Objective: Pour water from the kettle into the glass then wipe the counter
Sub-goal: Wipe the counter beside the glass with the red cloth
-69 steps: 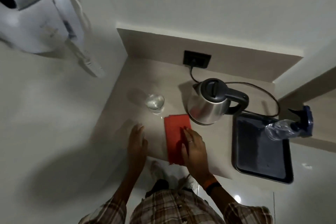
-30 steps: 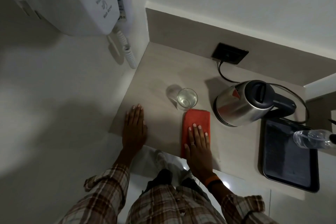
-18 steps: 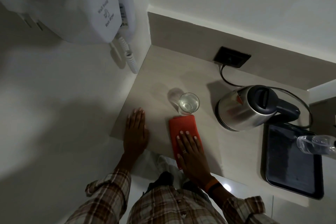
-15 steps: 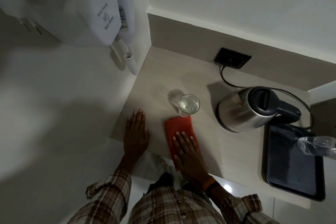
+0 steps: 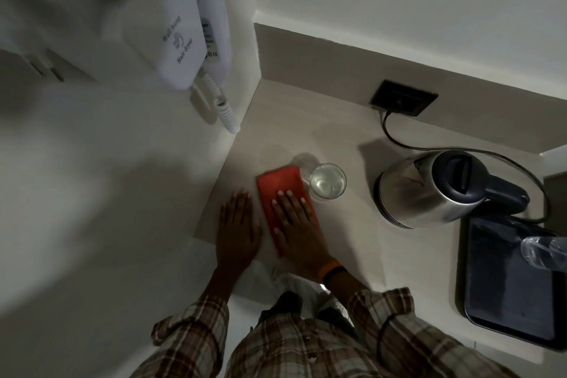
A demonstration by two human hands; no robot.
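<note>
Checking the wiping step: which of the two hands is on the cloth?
The right hand, flat on the red cloth beside the glass. The left hand rests on bare counter.

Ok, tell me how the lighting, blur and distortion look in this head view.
Head view: dim and grainy; the kettle throws a shadow toward the wall, the glass a fainter one. The hair dryer is soft and stretched by the wide lens. The bottle is blurred at the right edge. Both hands, left and right, look fairly sharp.
</note>
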